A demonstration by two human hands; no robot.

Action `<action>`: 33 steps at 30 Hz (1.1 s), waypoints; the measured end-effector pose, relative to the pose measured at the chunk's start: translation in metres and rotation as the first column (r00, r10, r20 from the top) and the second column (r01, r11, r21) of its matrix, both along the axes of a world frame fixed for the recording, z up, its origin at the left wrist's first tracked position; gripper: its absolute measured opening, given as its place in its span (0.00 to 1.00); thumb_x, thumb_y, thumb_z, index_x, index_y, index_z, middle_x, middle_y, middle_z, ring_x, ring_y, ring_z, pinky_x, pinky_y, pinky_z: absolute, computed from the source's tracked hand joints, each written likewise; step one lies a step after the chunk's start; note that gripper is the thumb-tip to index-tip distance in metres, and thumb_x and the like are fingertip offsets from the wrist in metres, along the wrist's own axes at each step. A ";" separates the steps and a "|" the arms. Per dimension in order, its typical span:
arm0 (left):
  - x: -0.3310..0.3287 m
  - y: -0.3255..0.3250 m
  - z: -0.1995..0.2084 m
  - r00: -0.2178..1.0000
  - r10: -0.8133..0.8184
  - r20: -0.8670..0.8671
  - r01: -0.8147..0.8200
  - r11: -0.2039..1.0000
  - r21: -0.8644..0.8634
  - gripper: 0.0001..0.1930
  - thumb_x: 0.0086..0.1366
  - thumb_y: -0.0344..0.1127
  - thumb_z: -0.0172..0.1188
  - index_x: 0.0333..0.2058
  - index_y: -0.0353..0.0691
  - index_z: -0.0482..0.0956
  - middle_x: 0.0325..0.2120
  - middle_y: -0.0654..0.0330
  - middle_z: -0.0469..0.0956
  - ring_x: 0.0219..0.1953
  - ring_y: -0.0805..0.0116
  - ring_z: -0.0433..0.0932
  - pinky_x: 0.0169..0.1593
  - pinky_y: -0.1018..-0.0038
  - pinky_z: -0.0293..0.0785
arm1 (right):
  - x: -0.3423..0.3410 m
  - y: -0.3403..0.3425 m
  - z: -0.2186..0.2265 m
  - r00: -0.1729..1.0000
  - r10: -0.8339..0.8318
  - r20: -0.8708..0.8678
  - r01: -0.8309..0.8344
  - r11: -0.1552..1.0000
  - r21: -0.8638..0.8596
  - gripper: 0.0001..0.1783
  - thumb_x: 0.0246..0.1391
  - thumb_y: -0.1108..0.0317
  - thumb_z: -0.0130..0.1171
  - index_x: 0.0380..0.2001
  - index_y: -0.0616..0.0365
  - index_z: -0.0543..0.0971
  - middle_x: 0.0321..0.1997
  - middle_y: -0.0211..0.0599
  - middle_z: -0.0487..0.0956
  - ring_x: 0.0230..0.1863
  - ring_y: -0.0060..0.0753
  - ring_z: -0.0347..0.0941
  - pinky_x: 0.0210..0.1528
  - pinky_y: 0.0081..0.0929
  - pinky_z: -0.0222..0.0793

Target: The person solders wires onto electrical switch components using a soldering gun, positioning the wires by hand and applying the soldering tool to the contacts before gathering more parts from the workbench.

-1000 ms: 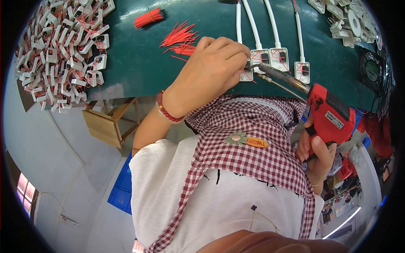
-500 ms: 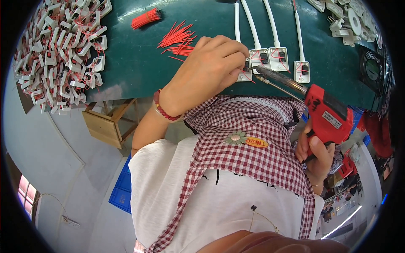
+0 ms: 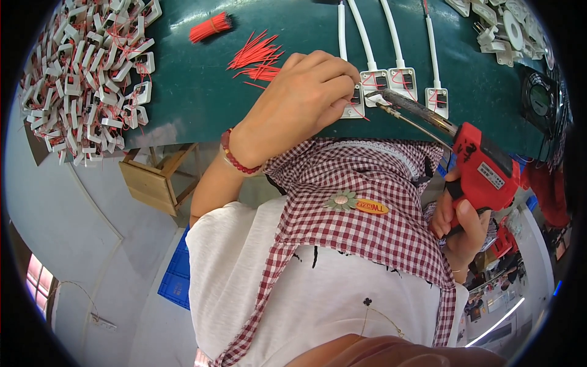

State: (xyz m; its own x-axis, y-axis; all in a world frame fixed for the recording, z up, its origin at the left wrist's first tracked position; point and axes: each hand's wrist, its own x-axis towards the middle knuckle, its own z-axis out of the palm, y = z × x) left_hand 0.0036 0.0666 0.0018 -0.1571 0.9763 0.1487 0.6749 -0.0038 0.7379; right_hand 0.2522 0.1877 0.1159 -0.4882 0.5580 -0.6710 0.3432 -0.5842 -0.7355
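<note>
At the near edge of a dark green worktable (image 3: 195,92)

Right hand (image 3: 461,223): fingers wrapped round the handle of a red and black pistol-shaped soldering gun (image 3: 487,168), the grip closed. Its dark, slender tip points leftward, ending just beside the left hand; contact with the work cannot be told.

Left hand (image 3: 299,101): red bead bracelet (image 3: 235,160) at the wrist, fingers bent and drawn together, thumb side against the leftmost small white rectangular plastic housing (image 3: 353,111). Fingertips are partly hidden; how tightly they pinch, and on what, cannot be told.

Row of work: the leftmost housing lies at the table edge, partly under the left hand. To its right, three like white open housings (image 3: 404,81), each with thin red wire inside and a white cord running to the far side.

Beyond the left hand: loose straight red wires (image 3: 254,55), and a banded bundle of red wires (image 3: 210,27).

Table's left end: large heap of white wired parts (image 3: 92,79).

Right side: pile of white plastic pieces (image 3: 507,33); black square-framed fan (image 3: 539,101).
</note>
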 end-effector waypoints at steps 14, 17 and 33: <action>-0.001 0.000 0.004 1.000 -0.011 0.005 0.012 1.000 -0.027 0.05 0.51 0.25 0.59 0.27 0.39 0.73 0.39 0.65 0.77 0.44 0.63 0.74 0.46 0.68 0.65 | 0.001 0.002 -0.002 1.000 0.005 -0.016 -0.005 1.000 -0.022 0.30 0.51 0.57 0.57 0.48 0.70 0.63 0.15 0.29 0.62 0.11 0.16 0.57 0.12 0.15 0.55; -0.001 0.000 0.004 1.000 0.008 0.012 -0.007 1.000 -0.028 0.05 0.51 0.25 0.60 0.27 0.40 0.73 0.40 0.64 0.78 0.43 0.63 0.75 0.46 0.68 0.65 | 0.002 0.001 -0.003 0.999 -0.016 -0.028 0.016 1.000 -0.018 0.30 0.51 0.57 0.58 0.48 0.70 0.63 0.15 0.29 0.62 0.11 0.16 0.57 0.12 0.15 0.55; 0.015 0.004 0.020 0.931 0.352 0.091 -0.347 0.936 -0.064 0.07 0.52 0.27 0.63 0.31 0.42 0.77 0.29 0.62 0.73 0.31 0.65 0.75 0.31 0.73 0.68 | 0.009 0.010 -0.003 0.988 -0.097 -0.121 0.101 0.995 0.023 0.28 0.53 0.59 0.56 0.47 0.75 0.65 0.15 0.32 0.65 0.11 0.19 0.58 0.12 0.17 0.54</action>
State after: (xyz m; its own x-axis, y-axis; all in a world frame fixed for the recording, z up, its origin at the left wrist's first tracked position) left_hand 0.0190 0.0710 0.0214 -0.5016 0.8622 0.0709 0.5503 0.2547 0.7952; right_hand 0.2610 0.1975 0.1131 -0.5055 0.6260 -0.5938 0.1931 -0.5886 -0.7850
